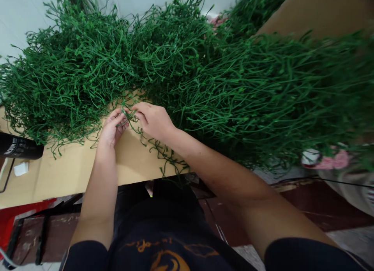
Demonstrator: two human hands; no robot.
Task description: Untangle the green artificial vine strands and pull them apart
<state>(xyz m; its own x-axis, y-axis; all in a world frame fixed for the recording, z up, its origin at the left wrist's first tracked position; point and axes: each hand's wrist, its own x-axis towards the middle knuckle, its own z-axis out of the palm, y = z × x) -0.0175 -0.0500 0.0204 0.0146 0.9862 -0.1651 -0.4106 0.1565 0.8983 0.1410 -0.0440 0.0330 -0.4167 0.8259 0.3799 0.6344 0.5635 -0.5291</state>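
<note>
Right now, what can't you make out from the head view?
All in the head view:
Right hand: its own back hides the curled fingers; what its fingertips pinch is too small to tell.
Black bottle: one end cut off by the left edge; fine print too small.
Green stem pile: right end blurred and cut off by the right edge.
Pink object: stems overlap its top.

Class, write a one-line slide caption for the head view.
Left hand holds green stems, right hand close beside, before heaped greenery.
</note>
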